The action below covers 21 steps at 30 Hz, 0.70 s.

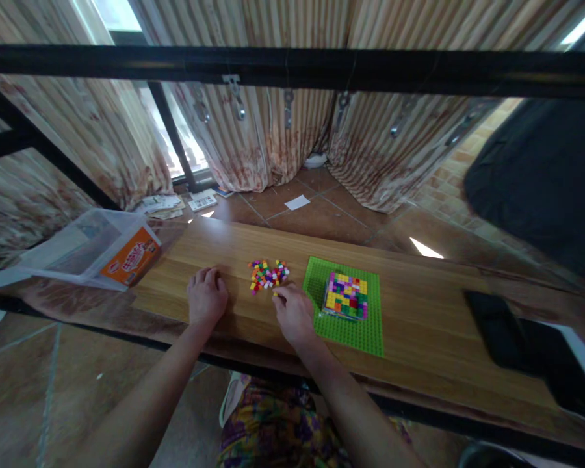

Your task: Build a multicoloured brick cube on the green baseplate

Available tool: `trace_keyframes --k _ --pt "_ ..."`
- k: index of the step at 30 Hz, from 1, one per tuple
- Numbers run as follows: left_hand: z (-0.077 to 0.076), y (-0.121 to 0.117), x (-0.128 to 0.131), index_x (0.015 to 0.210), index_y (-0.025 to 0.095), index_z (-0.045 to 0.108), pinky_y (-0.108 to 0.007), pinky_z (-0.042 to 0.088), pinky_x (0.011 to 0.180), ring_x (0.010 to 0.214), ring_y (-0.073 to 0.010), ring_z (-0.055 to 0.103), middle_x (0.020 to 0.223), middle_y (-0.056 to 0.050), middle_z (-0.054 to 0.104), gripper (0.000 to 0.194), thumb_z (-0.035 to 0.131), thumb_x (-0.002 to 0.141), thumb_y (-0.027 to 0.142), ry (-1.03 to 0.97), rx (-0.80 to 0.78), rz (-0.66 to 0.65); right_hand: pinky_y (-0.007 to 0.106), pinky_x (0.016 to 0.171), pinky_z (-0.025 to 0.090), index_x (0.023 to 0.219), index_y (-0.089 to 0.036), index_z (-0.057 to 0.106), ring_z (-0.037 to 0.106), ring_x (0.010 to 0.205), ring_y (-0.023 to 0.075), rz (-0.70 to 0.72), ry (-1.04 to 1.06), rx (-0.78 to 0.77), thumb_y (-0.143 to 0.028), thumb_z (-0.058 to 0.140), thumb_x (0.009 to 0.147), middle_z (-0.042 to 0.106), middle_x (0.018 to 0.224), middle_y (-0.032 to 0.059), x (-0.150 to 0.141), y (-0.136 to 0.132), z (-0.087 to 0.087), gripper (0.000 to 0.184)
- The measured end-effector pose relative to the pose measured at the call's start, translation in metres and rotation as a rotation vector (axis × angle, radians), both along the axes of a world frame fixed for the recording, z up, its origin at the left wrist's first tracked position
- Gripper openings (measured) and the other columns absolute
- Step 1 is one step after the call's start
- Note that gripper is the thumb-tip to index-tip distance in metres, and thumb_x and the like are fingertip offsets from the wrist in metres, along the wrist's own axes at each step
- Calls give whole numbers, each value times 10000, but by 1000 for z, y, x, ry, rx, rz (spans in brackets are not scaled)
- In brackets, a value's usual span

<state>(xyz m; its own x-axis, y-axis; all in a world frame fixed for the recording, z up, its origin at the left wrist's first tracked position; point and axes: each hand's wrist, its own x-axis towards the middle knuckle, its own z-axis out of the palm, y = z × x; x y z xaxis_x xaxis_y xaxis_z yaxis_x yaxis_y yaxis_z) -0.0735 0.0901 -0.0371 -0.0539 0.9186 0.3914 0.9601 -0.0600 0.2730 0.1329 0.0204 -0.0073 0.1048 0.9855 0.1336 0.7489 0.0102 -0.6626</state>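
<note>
My left hand [207, 298] rests on the wooden table [419, 305], its fingers curled in and nothing visible in them. A loose pile of small coloured toy bricks [268, 275] lies to its right. At the near side of that pile, my right hand [295, 315] pinches a small yellow brick [275, 294] between thumb and finger. Just right of this hand is a green studded baseplate [348, 338]. On it stands a square block of bricks [346, 296] in many colours, several layers high, with a mixed pattern on top.
A clear plastic bin [85, 253] with an orange label stands at the left end. Dark flat objects [497, 331] lie at the right end. A black metal bar [292, 68] with hanging hooks crosses above the table. Striped curtains [283, 136] hang behind, over a tiled floor.
</note>
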Motion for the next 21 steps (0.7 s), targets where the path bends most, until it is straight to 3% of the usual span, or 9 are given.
trace_keyframes --k 7,11,15,21 --pt "0 1 -1 1116 100 661 -460 427 1001 1099 -320 562 1169 -177 640 369 420 880 250 25 -2 8 280 825 494 1055 -195 712 646 895 164 54 265 196 -185 485 947 700 946 62 26 -41 29 252" --pt "0 1 -1 1111 96 665 -463 430 996 1099 -323 561 1171 -178 642 372 418 885 259 28 -2 13 274 805 505 1027 -218 728 658 890 153 -73 271 262 -256 512 950 704 961 52 66 -68 38 232" --pt "0 1 0 1112 99 663 -467 431 988 1105 -325 558 1182 -177 640 368 424 881 256 16 -7 15 281 772 515 956 -226 750 664 875 163 -253 218 288 -336 591 903 708 965 52 115 -86 35 200" --pt "0 1 1 1096 112 664 -476 419 994 1112 -323 551 1172 -175 639 356 417 885 256 4 4 14 272 650 499 855 -212 749 646 760 166 -419 176 224 -428 651 825 702 869 44 157 -87 34 239"
